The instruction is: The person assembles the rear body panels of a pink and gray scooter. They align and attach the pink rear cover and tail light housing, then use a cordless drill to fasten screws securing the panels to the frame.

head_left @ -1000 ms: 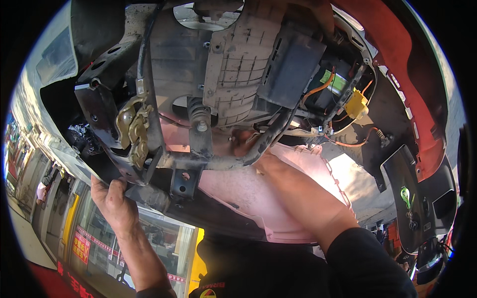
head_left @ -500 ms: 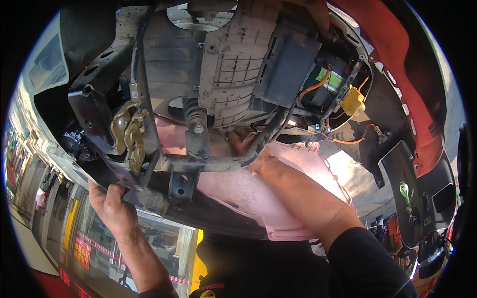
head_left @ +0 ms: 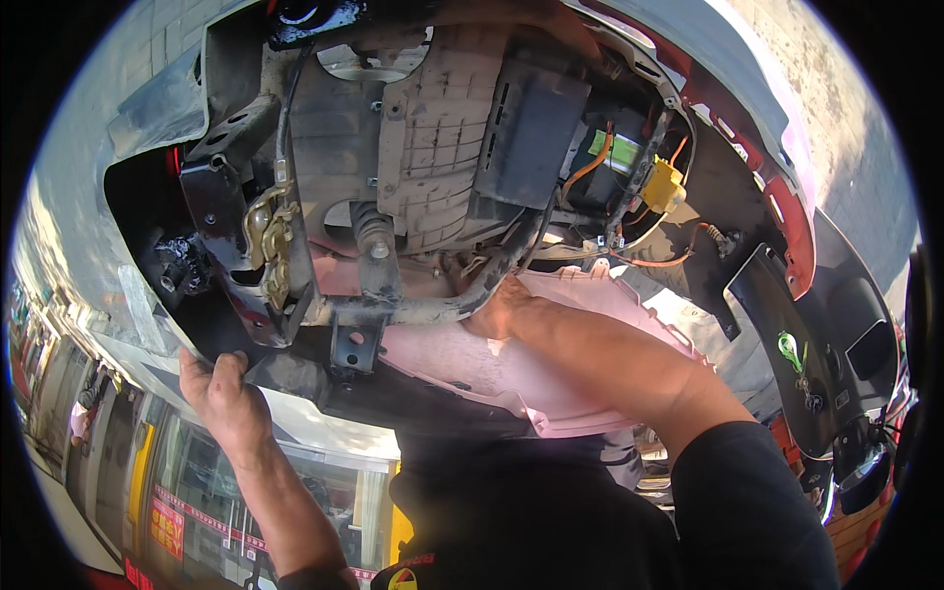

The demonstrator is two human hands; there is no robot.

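Shifted slightly, our right hand (head_left: 497,309) shows more of its back below the bent, dusty black metal tube (head_left: 433,312), so work seems centred there (fingertips hidden; grip, we cannot tell). Our left hand (head_left: 226,395) pinches the rim of a curved black plastic shell (head_left: 133,211) containing a crinkled, glossy black bundle (head_left: 184,264). Beneath our right forearm lies a pink plastic panel (head_left: 433,356).

Cannot see the fingertips of the right hand (head_left: 500,308), hidden behind the bent tube (head_left: 425,312) just off center toward 5 o'clock, nor make out anything held there. Cannot identify the crumpled shiny lump (head_left: 187,265) at 9 o'clock. Cannot follow the left sleeve (head_left: 323,578) past the lower edge at 7 o'clock.
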